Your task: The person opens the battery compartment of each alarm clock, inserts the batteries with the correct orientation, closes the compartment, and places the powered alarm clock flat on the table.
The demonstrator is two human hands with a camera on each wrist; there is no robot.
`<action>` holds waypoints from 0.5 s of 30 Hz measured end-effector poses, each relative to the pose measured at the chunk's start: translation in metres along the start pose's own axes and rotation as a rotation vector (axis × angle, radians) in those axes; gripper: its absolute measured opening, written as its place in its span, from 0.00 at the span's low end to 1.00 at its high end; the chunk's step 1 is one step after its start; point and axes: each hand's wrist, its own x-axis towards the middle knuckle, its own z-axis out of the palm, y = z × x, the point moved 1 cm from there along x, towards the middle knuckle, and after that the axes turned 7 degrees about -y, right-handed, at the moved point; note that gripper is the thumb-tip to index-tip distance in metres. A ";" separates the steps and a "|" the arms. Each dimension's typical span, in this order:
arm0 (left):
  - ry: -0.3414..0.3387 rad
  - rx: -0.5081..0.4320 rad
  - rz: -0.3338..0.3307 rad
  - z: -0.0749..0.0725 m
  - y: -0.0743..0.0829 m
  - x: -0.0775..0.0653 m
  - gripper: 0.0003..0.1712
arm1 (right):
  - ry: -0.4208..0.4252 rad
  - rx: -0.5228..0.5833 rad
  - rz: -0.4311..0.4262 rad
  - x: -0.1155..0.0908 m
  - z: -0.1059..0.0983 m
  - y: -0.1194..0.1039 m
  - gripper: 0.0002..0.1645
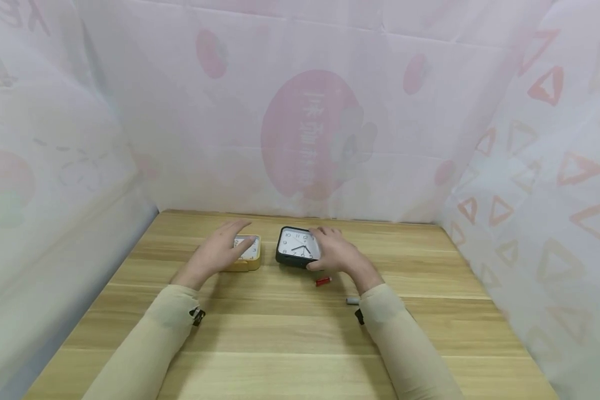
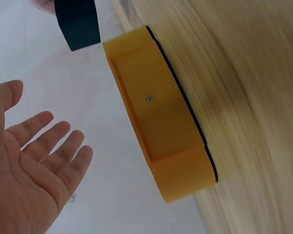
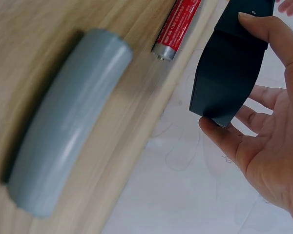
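A black square clock (image 1: 294, 243) with a white face lies face up and slightly turned on the table. My right hand (image 1: 336, 253) grips its right side, with the thumb on the near edge; the right wrist view shows the thumb and fingers on the black casing (image 3: 229, 73). Left of it lies a yellow clock (image 1: 253, 262), partly hidden by my left hand (image 1: 212, 253). That hand hovers over its left side with the fingers spread. In the left wrist view a gap separates the palm from the yellow casing (image 2: 149, 117).
A red battery (image 1: 323, 281) lies just in front of the black clock. Nearer my right sleeve is a grey cylinder (image 1: 352, 301), seen large in the right wrist view. Printed cloth walls (image 1: 320, 50) enclose the wooden table (image 1: 280, 344) at the back and sides.
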 end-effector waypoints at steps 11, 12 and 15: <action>0.025 -0.263 0.049 0.020 0.020 0.010 0.35 | 0.085 0.024 0.010 -0.013 0.000 0.012 0.69; 0.017 -0.286 0.044 0.022 0.021 0.012 0.35 | 0.088 0.025 0.009 -0.014 -0.001 0.012 0.70; -0.004 -0.339 0.021 0.029 0.026 0.018 0.36 | 0.098 0.023 0.012 -0.016 -0.002 0.013 0.70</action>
